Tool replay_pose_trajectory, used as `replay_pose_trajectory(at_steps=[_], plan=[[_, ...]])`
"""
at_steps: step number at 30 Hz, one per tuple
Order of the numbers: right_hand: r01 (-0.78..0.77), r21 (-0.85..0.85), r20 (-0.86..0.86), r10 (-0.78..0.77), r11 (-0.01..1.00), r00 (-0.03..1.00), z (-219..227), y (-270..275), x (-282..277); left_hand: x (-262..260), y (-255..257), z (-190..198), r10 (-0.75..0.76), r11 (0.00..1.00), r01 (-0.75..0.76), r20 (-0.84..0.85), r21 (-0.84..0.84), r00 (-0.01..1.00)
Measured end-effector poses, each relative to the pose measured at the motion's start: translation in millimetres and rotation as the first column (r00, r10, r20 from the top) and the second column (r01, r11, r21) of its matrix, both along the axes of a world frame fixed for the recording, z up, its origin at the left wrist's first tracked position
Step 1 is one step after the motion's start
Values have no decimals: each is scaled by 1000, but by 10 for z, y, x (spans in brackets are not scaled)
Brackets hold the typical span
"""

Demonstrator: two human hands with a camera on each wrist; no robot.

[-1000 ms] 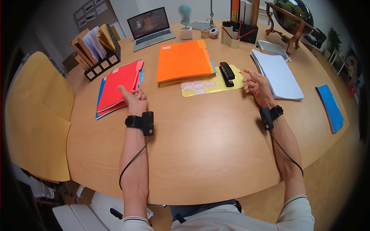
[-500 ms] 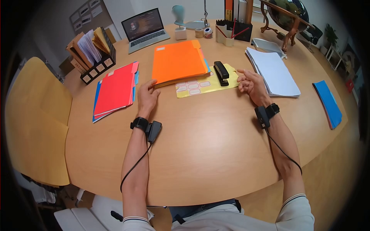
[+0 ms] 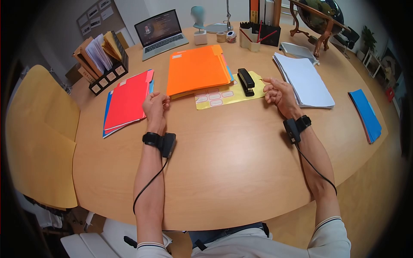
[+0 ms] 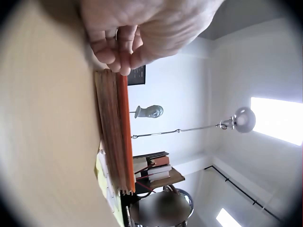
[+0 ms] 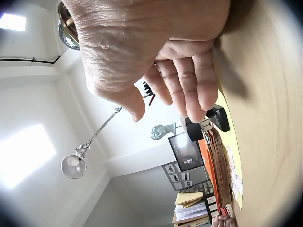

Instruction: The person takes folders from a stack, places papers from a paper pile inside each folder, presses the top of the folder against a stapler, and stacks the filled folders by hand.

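My left hand (image 3: 155,107) is at the near-left corner of the orange folder stack (image 3: 198,69). In the left wrist view, the curled fingers and thumb of my left hand (image 4: 142,33) close together at the end of the stack (image 4: 116,132). My right hand (image 3: 282,98) rests on its side, fingers loosely bent and holding nothing, between the black stapler (image 3: 246,81) and the white paper pile (image 3: 303,79). The stapler lies on a yellow sheet (image 3: 228,99) with labels, partly under the orange stack. Red folders (image 3: 129,101) lie left of my left hand.
A blue folder stack (image 3: 365,116) lies at the right edge. Along the back are a file rack (image 3: 109,77), a laptop (image 3: 163,43), a small head bust (image 3: 199,26), a pen holder (image 3: 253,41), a paper tray (image 3: 299,51) and a globe (image 3: 320,13).
My left hand has gone from the red folders to the orange stack's near-left corner, then slightly back with its fingers more curled. The orange stack has shifted slightly left. My right hand stays put.
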State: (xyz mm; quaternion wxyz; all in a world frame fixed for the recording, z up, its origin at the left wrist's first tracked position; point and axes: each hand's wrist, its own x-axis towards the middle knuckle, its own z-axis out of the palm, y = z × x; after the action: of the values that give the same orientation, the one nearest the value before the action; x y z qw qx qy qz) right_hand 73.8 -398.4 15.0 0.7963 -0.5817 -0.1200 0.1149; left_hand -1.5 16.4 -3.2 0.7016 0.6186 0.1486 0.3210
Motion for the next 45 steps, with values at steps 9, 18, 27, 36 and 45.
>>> replay_pose_trajectory(at_steps=[9, 18, 27, 36, 45], plan=[[-5, -20, 9, 6, 1000, 1000, -18, 3, 9, -39, 11, 61, -13, 980, 79, -337, 182, 941], [-8, -31, 11, 8, 1000, 1000, -22, 10, 5, -166, -101, 236, 61, 988, -85, -173, -130, 983], [-7, -59, 18, 8, 998, 1000, -29, 13, 10, -113, 142, 109, -137, 991, 132, -286, -39, 948], [-55, -120, 29, 58, 991, 998, 32, 57, -55, -201, 81, 155, -555, 780, 573, 147, -249, 819], [-76, 44, -17, 77, 996, 997, 12, 9, -29, -244, -490, 268, -816, 554, 826, -258, -100, 517]])
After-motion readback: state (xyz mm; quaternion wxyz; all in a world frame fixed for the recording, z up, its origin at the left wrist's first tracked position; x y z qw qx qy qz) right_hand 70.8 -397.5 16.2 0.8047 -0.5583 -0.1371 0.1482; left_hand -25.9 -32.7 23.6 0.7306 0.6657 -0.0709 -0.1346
